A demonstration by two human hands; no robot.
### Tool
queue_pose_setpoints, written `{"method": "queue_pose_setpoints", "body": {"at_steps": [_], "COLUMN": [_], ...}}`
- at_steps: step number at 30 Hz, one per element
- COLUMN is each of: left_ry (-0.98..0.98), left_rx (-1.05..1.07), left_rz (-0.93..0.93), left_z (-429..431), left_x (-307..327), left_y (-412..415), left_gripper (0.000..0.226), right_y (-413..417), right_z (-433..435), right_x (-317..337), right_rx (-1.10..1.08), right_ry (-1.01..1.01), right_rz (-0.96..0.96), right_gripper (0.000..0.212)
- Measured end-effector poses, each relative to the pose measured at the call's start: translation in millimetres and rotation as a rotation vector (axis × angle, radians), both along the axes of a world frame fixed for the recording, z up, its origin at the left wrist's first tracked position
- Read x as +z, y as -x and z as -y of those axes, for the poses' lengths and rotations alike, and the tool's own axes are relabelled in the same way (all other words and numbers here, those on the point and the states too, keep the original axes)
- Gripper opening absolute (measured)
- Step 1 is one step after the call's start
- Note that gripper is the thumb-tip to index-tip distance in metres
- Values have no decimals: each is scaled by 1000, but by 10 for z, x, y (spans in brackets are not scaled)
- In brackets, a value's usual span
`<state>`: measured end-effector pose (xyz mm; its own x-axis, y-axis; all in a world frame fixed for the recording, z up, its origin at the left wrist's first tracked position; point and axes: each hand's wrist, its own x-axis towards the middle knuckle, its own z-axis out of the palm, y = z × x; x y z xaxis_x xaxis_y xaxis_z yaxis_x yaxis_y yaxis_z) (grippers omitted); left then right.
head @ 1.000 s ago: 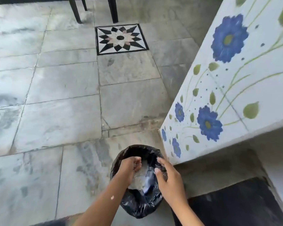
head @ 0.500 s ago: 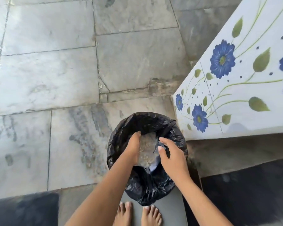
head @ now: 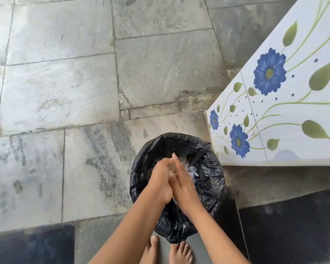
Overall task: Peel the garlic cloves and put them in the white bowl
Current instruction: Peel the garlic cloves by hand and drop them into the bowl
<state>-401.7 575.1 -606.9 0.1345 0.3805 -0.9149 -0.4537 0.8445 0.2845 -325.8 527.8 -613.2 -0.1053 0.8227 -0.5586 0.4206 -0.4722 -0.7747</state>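
We press our left hand (head: 160, 180) and right hand (head: 185, 185) flat together over the black bag (head: 208, 168) by our bare feet (head: 179, 252), each grip wide with straight fingers, and thin white peel bits (head: 185, 161) lie inside the bag, just under our hands.

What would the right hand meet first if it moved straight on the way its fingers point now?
Probably the far fold of the black bin bag: the right hand, pressed against the left hand, points forward over the white scraps. If it angles downward, the scraps come first; depth is unclear.
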Motion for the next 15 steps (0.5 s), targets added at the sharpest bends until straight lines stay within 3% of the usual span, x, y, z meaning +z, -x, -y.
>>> {"method": "queue_pose_setpoints", "body": {"at_steps": [2,3,5,7,10,12,15], "left_ry": [-79,-79,-58,-119,-229,-251,-106], "left_rx": [38,25,-47,-111,-16,1,-54], "left_rz": [24,10,-30,-51,24,59,-33], "left_z": [101,165,269,295,249,259,322], "left_x": [-35,-67,-125,-67,34,-9,-108], "left_y": [70,89,94,11,-19,56,52], "left_gripper": [43,41,37,34,48,50,43], "right_y": [-33,-4,106,179,45,26,156], "right_z": [19,16,-14,43,132,134,119], "right_x": [-120,-111,-37,-110,-330,-294,-164], "right_rx": [16,-46,-224,-230,-228,-289,-334], "right_ry": [123,74,-81,-38,237,202,99], "right_rz": [180,209,75,-90,-12,129,-88], "right_gripper": [47,48,47,41,39,47,45]}}
